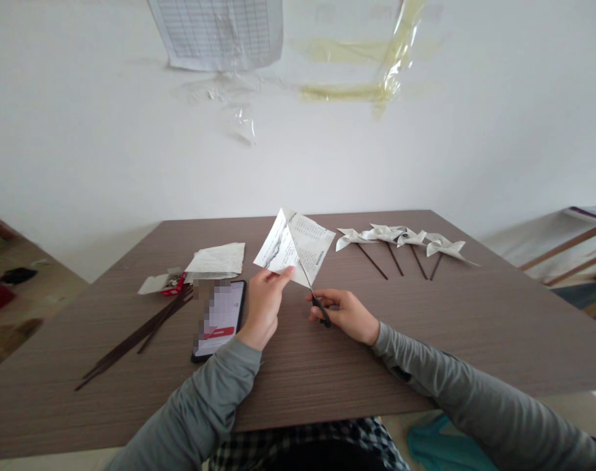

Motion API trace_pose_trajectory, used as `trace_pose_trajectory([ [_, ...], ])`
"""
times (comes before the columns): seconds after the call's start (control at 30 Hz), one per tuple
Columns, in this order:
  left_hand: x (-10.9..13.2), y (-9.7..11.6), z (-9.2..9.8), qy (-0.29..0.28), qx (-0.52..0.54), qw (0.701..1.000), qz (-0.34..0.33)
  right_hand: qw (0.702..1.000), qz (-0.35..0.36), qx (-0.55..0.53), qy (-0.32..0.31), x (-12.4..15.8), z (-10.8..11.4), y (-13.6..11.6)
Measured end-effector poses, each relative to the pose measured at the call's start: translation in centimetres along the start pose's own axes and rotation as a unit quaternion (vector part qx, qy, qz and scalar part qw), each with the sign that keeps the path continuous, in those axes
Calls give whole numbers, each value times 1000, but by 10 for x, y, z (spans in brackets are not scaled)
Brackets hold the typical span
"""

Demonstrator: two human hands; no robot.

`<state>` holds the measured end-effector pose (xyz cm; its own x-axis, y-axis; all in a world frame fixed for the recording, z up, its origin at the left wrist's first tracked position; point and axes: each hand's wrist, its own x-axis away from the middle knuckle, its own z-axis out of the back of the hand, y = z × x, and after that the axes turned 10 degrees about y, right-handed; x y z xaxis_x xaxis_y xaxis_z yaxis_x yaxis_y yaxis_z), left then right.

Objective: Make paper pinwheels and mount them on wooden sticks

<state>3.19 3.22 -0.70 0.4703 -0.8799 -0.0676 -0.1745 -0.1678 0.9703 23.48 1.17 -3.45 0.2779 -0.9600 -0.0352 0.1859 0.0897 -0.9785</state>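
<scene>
My left hand (pixel 267 302) pinches the lower corner of a square of printed paper (pixel 296 248) and holds it up over the brown table (pixel 425 327). My right hand (pixel 344 314) grips the black handles of a small pair of scissors (pixel 313 294). The thin blades point up and left into the paper along a diagonal line. Both hands are closed.
A phone (pixel 220 319) lies screen-up left of my hand. Thin dark sticks (pixel 135 337) lie further left, near a small red-and-white box (pixel 167 282) and folded paper sheets (pixel 216 260). Several paper pinwheels on sticks (pixel 400 239) lie at the back right.
</scene>
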Motion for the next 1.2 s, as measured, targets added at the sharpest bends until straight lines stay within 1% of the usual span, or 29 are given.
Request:
trace_pose_trajectory([
  [0.23, 0, -2, 0, 7, -7, 1000, 5, 1000, 4, -11, 3, -1, -1, 2],
  [0.6, 0, -1, 1, 5, -10, 1000, 18, 1000, 17, 12, 4, -2, 1, 8],
  [1.2, 2, 3, 0, -6, -9, 1000, 24, 1000, -8, 3, 10, 1, 0, -4],
])
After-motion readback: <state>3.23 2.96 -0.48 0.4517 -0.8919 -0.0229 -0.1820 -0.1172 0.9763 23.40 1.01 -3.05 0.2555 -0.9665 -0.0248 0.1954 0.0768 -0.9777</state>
